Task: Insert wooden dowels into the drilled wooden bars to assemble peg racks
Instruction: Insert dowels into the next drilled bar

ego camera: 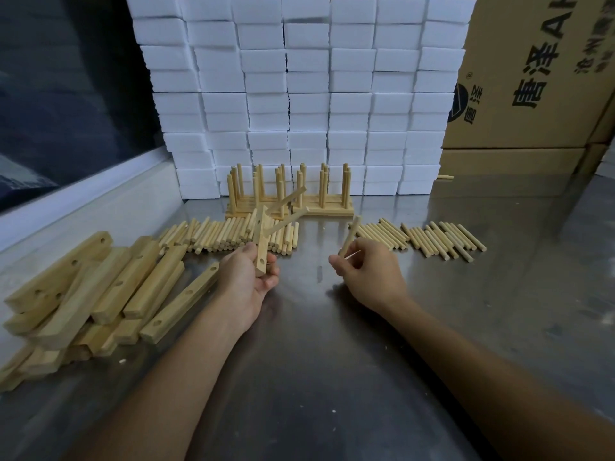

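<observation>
Gripping a drilled wooden bar [261, 244] near its lower end, the left hand [253, 277] has it raised off the steel table [316, 361], long axis nearly upright and leaning slightly away, one open hole facing us just above the fingers. Two dowels [286, 211] already sit in that bar, jutting out to the right and up. Right of the bar, the right hand [362, 274] pinches a single dowel [349, 236] at its lower end, tilted, tip pointing up and away. Behind the bar, loose dowels [233, 236] lie in a row, with a second row [432, 239] further right. Left of the bar, undrilled-looking and drilled bars [100, 287] are heaped. Beyond it stand finished peg racks [289, 191], pegs vertical, against stacked white blocks [299, 94]; cardboard cartons [532, 78] sit to the far right.
</observation>
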